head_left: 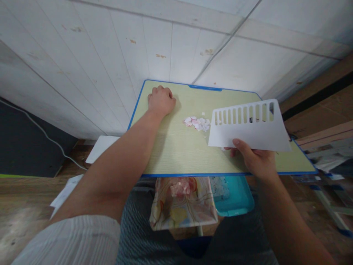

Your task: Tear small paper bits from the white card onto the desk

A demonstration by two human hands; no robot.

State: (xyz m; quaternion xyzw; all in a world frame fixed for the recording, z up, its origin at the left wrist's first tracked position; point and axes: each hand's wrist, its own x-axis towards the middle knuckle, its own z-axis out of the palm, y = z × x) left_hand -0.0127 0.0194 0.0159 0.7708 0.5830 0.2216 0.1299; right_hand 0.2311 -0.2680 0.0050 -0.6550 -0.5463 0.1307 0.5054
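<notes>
My right hand (255, 158) grips the lower edge of a flat white slotted sheet (242, 134), with the thumb on its face. A row of long openings runs along the sheet's upper part, and it hangs tilted over the right half of the small table (176, 158). Left of the sheet lies a heap of small white and pinkish paper scraps (197, 123); one scrap sits apart behind it. My left hand (161, 99) rests on the table's far left corner, its fingers curled into a loose fist. Nothing shows in it.
The table has a blue rim and stands against a white panelled wall (165, 48). Below its front edge are a patterned tray (187, 215) holding pinkish scraps and a turquoise container (239, 198) with pale pieces. Cardboard boxes (325, 99) are at right; a cable (228, 38) runs down the wall.
</notes>
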